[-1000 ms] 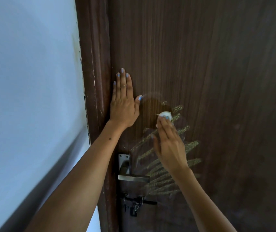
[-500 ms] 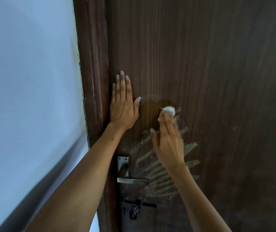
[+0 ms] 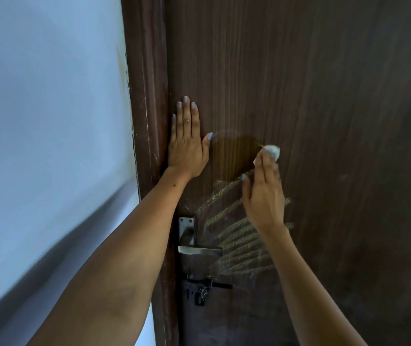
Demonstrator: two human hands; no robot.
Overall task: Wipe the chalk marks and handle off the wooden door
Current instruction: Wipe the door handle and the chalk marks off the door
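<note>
Wiping in progress on the wooden door point(image 3: 299, 83). We judge the step in hand to be clearing the top of the chalk marks point(image 3: 239, 236), which run in slanted yellow strokes from mid-door down to beside the handle point(image 3: 199, 249), near the door's left edge. A darker, damp-looking patch point(image 3: 234, 153) sits just above the strokes; most of the chalk below it is not yet wiped.

To do this well, we would keep the wad flat against the wood and work downward in overlapping passes, across the strokes and not along them, so chalk lifts instead of smearing into the grain. Turning the wad to a clean face once it loads up seems wise. The handle and its plate point(image 3: 186, 228) are left for last, in our judgement. The latch with keys point(image 3: 203, 287) below needs care not to snag.

Left hand point(image 3: 187, 146): fingers straight and close together, palm flat against the door at its left edge, next to the frame point(image 3: 147, 96). It braces; it holds nothing.

Right hand point(image 3: 264, 196): fingers extended upward and bunched, pinching a small white wad point(image 3: 273, 151) of cloth or tissue at the fingertips against the door. Thumb stands slightly apart on the left side.
</note>
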